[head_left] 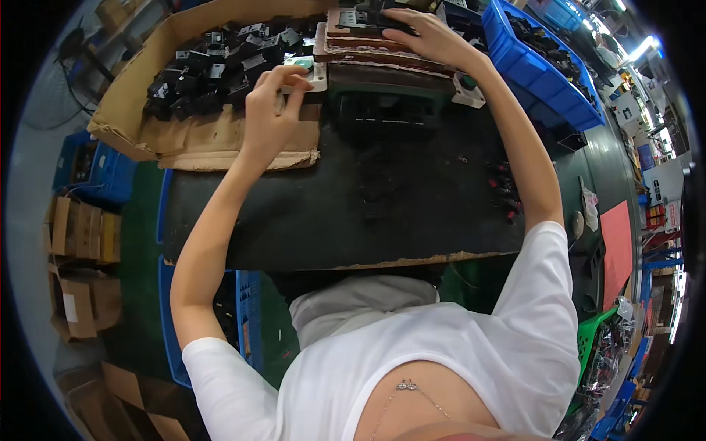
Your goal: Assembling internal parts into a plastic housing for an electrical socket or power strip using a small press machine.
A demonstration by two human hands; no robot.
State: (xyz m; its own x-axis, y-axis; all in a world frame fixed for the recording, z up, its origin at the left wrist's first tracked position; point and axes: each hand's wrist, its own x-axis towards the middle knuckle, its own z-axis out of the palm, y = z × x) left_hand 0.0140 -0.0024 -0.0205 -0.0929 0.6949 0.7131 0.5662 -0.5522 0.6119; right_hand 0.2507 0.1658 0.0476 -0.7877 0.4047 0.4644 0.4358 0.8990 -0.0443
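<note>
My left hand (271, 110) is at the near left corner of a bench machine (390, 70), its fingers bent and apart with nothing visible between them. Its fingertips are over or beside a green push button (304, 64) on a pale mount; I cannot tell whether they press it. Farther off, my right hand (434, 40) reaches over the top of the machine. Its thumb and fingers are around a small black part (379, 20) at the machine's far side. A second green button (468, 81) sits at the machine's right corner, below my right forearm.
A cardboard box (121, 110) of black parts stands at the left, its front flap on the black worktable (331, 213). A blue bin (540, 77) with dark parts stands at far right. Small red and black pieces (507, 195) lie near my right forearm.
</note>
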